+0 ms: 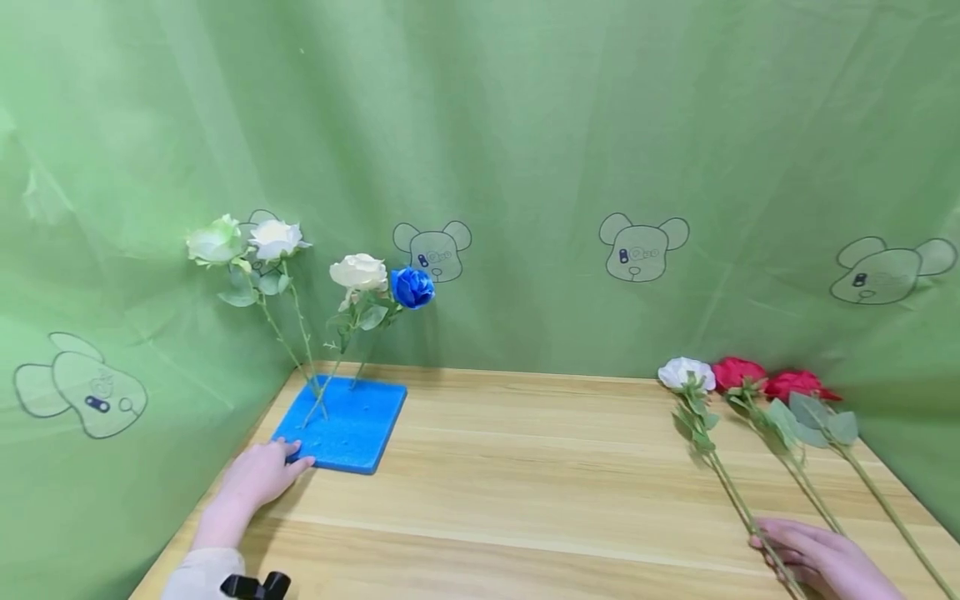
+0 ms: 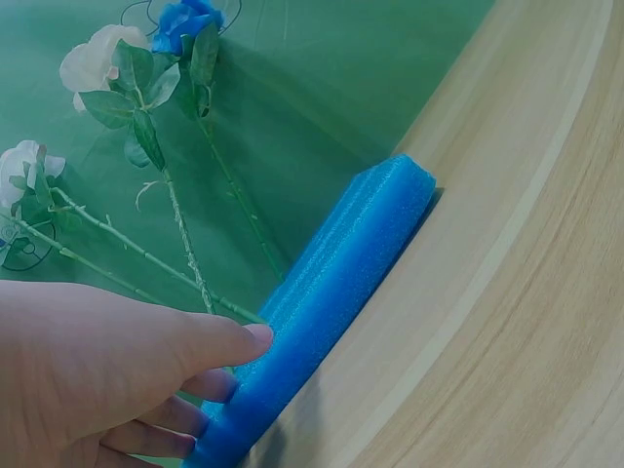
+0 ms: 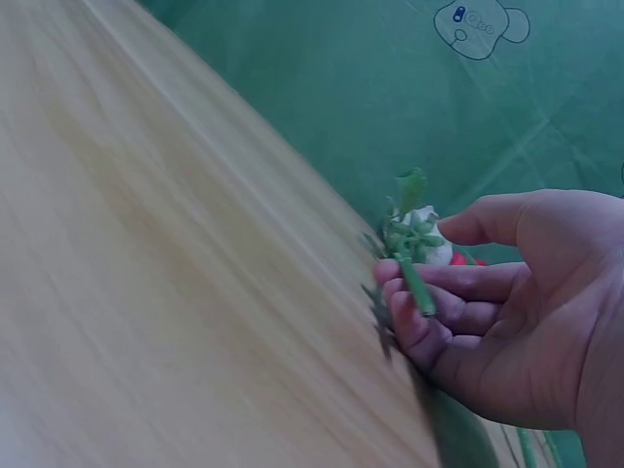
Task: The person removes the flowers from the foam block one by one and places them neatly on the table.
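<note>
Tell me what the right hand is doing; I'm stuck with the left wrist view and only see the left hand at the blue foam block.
Observer: The right hand has its fingers curled around the stem of a white rose.

Operator: Copy. Are any other flowers lying near that one?

Observer: Yes, two red roses lie on the wooden table, to the right of the white rose in the head view.

Operator: And which way do those red blossoms lie?

Observer: At the far end, by the green cloth, with their stems running toward the near side of the table.
</note>
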`<act>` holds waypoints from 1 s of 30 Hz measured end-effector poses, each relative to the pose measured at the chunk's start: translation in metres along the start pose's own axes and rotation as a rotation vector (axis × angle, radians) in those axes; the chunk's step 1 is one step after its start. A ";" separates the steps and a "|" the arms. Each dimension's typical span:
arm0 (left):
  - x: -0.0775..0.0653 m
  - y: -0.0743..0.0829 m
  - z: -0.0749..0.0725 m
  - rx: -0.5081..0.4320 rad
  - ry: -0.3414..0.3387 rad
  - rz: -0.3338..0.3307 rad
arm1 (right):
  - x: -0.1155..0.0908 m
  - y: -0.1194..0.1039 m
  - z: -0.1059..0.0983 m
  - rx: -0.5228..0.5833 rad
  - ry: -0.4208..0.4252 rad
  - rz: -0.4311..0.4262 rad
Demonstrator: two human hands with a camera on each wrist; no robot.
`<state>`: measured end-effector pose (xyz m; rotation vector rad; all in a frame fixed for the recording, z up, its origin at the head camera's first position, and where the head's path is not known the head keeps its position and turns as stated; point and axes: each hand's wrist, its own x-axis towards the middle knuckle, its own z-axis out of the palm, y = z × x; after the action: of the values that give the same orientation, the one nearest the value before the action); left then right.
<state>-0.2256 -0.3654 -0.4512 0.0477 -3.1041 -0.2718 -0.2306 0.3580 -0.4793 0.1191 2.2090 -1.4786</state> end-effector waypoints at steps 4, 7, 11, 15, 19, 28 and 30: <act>0.000 0.000 -0.001 -0.004 0.006 0.001 | -0.003 -0.001 -0.001 -0.026 0.004 0.014; 0.001 0.000 -0.001 -0.006 0.010 -0.002 | -0.004 0.000 -0.004 -0.011 -0.047 -0.012; 0.002 -0.001 0.000 -0.004 0.013 -0.006 | -0.005 -0.007 -0.004 -0.040 -0.031 -0.024; 0.003 -0.002 0.001 -0.004 0.011 -0.010 | -0.007 -0.019 -0.002 -0.072 -0.036 -0.070; 0.003 -0.002 0.002 -0.009 0.012 -0.014 | -0.008 -0.030 -0.002 -0.050 -0.121 -0.182; 0.003 -0.002 0.004 -0.012 0.001 -0.023 | -0.007 -0.070 0.018 -0.161 -0.048 -0.260; 0.003 -0.002 0.004 -0.010 0.005 -0.023 | -0.006 -0.079 0.023 -0.181 -0.029 -0.281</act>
<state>-0.2285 -0.3671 -0.4558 0.0840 -3.0988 -0.2866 -0.2436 0.3058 -0.4170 -0.2803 2.3983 -1.3988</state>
